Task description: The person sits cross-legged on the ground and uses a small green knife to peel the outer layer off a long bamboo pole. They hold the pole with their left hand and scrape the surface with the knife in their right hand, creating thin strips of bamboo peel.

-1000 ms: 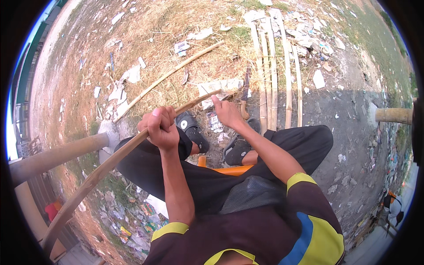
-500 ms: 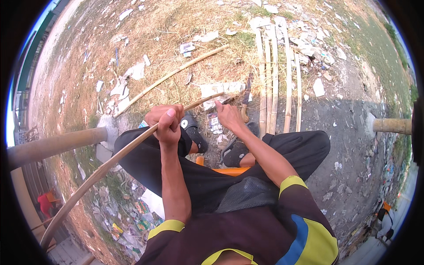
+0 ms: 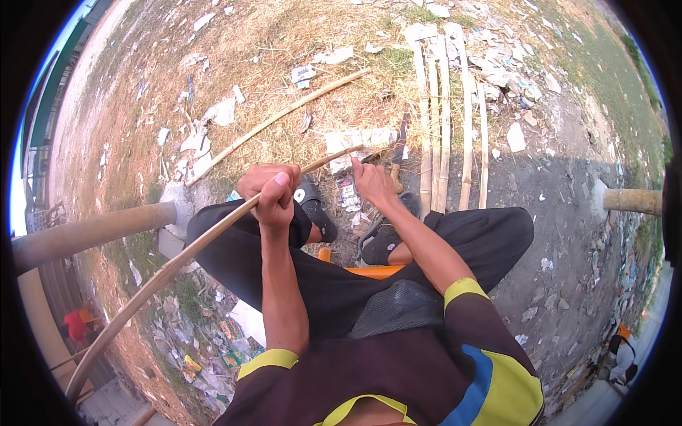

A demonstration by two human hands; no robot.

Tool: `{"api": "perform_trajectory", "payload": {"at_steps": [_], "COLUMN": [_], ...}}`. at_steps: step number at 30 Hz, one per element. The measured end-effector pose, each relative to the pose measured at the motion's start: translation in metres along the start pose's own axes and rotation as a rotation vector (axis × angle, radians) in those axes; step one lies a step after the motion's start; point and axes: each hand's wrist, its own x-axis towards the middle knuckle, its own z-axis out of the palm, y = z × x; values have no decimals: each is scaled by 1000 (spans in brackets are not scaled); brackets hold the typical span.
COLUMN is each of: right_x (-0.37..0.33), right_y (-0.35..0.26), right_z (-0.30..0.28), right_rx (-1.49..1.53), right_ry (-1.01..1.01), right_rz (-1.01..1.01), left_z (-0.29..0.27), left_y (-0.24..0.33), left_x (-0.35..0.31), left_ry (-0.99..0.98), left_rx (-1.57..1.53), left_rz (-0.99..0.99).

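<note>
A long, pale bamboo strip (image 3: 160, 277) runs slantwise from the lower left past my knee to a thin tip in front of me. My left hand (image 3: 271, 195) is closed round it, thumb on top, above my left leg. Just right of the strip's tip, my right hand (image 3: 375, 186) has its thumb stretched forward and its other fingers curled under. What those fingers hold, if anything, is hidden. Beside the right hand lies a machete (image 3: 403, 133) with a dark blade and wooden handle, pointing away from me.
Several bamboo strips (image 3: 445, 121) lie side by side ahead on the right. Another single strip (image 3: 284, 113) slants across dry grass ahead. Thick bamboo poles stand out at the left (image 3: 99, 231) and right (image 3: 632, 201). Paper scraps and litter (image 3: 220, 112) cover the ground.
Both hands hold nearly the same places; the right hand has shifted very slightly right. The strip stays in my left hand, and the view has moved a little.
</note>
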Motion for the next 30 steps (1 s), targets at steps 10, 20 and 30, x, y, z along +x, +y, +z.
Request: {"api": "perform_trajectory", "payload": {"at_steps": [10, 20, 30], "right_x": [10, 22, 40], "right_y": [12, 21, 78], "right_z": [1, 13, 33], "right_rx": [-127, -87, -176], "right_ry": [20, -30, 27], "right_rz": [66, 112, 318], "left_z": [5, 1, -5], "left_y": [-3, -6, -5], "left_x": [3, 3, 4], "left_ry": [-27, -28, -29], "left_rx": [28, -19, -6], "left_rz": [26, 20, 34]}}
